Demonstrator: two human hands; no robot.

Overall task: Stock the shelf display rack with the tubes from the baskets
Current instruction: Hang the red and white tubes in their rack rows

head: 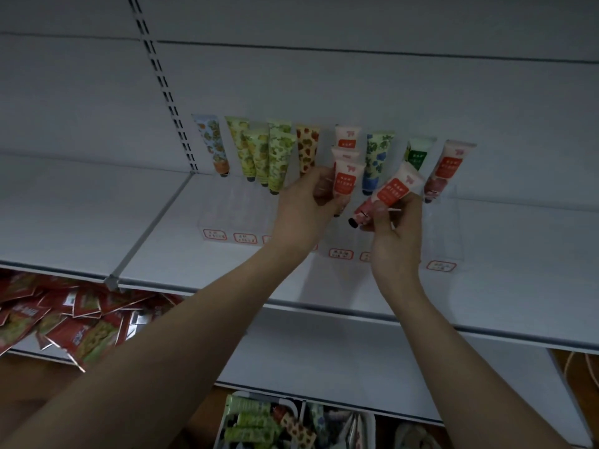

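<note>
A clear display rack (227, 218) with red-framed labels stands on the white shelf (486, 306). Several patterned tubes stand cap-down in it: blue-orange (214, 147), green ones (259, 153), a brown-spotted one (307, 147), pink-red ones (346, 137), a blue-green one (376, 160). My left hand (304, 202) grips a pink tube with a red label (346, 181), upright over the rack's middle slots. My right hand (392, 228) pinches another pink-red tube (389, 192), tilted with its black cap pointing down-left. Two baskets of tubes (259, 422) sit below, at the bottom edge.
Red snack packets (64, 315) lie heaped on the lower shelf at left. A slotted upright (168, 102) runs up the back panel. A second basket (337, 429) holds more tubes. More tubes stand at the rack's right end (450, 163).
</note>
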